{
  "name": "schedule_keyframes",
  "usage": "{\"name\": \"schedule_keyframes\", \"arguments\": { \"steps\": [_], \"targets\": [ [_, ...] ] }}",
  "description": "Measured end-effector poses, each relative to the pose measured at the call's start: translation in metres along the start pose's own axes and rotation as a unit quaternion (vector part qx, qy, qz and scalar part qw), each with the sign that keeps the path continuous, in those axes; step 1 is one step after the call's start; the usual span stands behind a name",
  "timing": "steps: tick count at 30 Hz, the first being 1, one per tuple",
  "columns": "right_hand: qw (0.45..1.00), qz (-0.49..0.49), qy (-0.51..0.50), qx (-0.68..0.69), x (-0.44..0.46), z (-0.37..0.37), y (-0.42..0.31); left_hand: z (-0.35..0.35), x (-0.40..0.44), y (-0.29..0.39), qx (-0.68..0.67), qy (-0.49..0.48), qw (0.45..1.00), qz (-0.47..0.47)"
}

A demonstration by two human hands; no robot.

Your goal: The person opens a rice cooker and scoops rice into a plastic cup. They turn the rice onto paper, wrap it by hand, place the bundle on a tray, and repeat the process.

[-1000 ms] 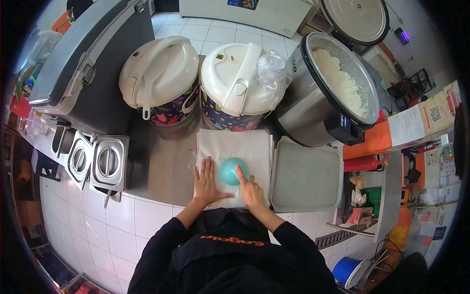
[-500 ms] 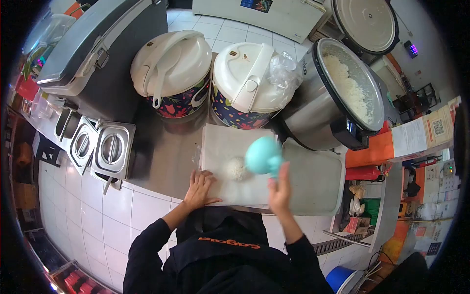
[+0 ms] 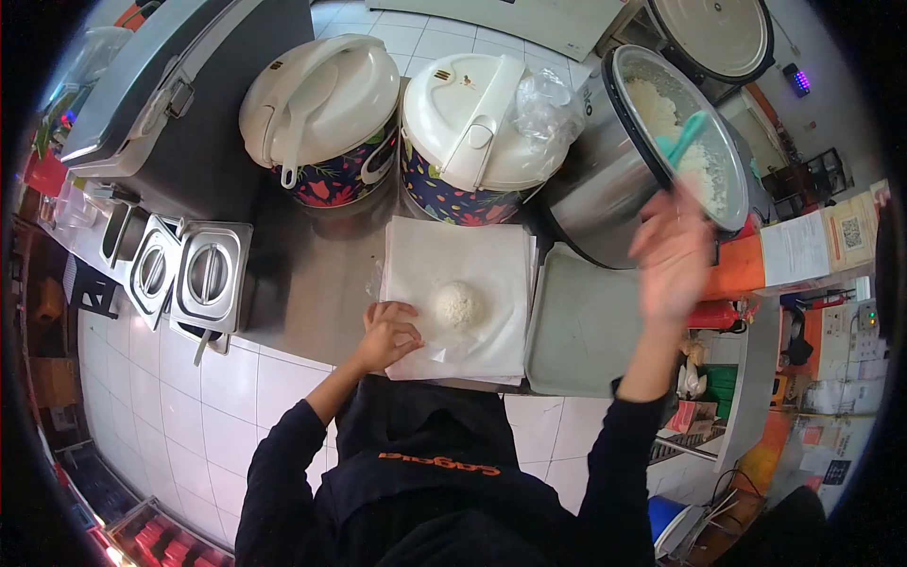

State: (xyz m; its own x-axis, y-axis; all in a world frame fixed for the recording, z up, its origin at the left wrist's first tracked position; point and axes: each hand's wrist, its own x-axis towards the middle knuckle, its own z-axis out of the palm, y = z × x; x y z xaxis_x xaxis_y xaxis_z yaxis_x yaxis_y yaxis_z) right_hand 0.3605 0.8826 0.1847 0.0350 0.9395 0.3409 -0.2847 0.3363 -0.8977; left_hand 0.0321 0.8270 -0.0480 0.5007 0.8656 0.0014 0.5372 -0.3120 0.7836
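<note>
A rounded mound of white rice (image 3: 458, 304) rests on a stack of white paper sheets (image 3: 491, 253) on the steel counter. My left hand (image 3: 385, 336) is at the lower left edge of the stack, its fingers curled and closed on the paper edge beside the mound. At the right, my right hand (image 3: 673, 250) is raised in front of the large steel rice cooker (image 3: 595, 213), blurred, with its fingers seemingly apart. A teal scoop (image 3: 682, 140) lies at the cooker's opening against the rice (image 3: 704, 180), apart from my fingers.
Two flowered rice cookers with white lids (image 3: 326, 104) (image 3: 463, 109) stand behind the paper. A grey tray (image 3: 581, 326) lies right of the stack. Lidded steel containers (image 3: 210, 279) and a large grey box (image 3: 179, 104) are at the left.
My right hand has moved from beside the rice mound up and right to the large cooker, and the scoop is now there, out of the hand. My left fingers have curled at the paper edge.
</note>
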Motion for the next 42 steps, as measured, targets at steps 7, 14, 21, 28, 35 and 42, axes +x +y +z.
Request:
{"name": "schedule_keyframes", "arguments": {
  "steps": [7, 14, 21, 28, 35, 42],
  "targets": [
    [0.768, 0.012, -0.188, -0.613, -0.155, 0.049, 0.156, -0.002, 0.013, 0.022, 0.138, 0.053, 0.986, -0.078],
    [0.761, -0.006, -0.034, -0.647, -0.196, 0.001, 0.187, 0.017, -0.010, 0.031, 0.263, -0.022, 0.956, 0.127],
    [0.740, 0.066, -0.168, -0.648, -0.192, 0.027, 0.172, 0.008, 0.001, 0.000, 0.167, -0.002, 0.977, 0.133],
    [0.597, 0.185, 0.011, -0.781, -0.186, 0.006, 0.187, 0.001, 0.006, 0.003, 0.135, -0.050, 0.982, 0.122],
    [0.739, 0.110, -0.092, -0.659, -0.205, 0.025, 0.168, -0.012, 0.021, -0.014, 0.035, -0.106, 0.993, 0.034],
    [0.782, 0.005, -0.018, -0.623, -0.194, 0.003, 0.170, -0.023, 0.011, 0.036, 0.190, -0.021, 0.973, 0.129]
  ]
}}
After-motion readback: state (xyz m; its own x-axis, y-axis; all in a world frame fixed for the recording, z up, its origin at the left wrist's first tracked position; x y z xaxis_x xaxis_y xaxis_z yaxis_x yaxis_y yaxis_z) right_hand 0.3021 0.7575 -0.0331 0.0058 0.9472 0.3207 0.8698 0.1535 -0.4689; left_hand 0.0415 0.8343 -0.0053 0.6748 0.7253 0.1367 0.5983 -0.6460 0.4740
